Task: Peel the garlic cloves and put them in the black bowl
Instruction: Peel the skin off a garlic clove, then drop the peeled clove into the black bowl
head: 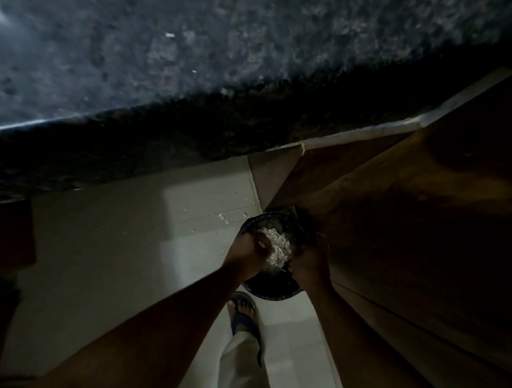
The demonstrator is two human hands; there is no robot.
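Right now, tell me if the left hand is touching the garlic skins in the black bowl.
Touching. The head view shows the left hand over the black bowl, its fingers pressed into the garlic skins.

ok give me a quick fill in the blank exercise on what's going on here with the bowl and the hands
1. Both hands, the left hand and the right hand, reach the black ____ held below the counter edge.
2. The pale garlic peels lie ____ the black bowl.
3. Below the bowl, a foot wears a blue ____.
4. Small white scraps lie scattered on the tiled ____.

Missing words: bowl; inside; sandal; floor
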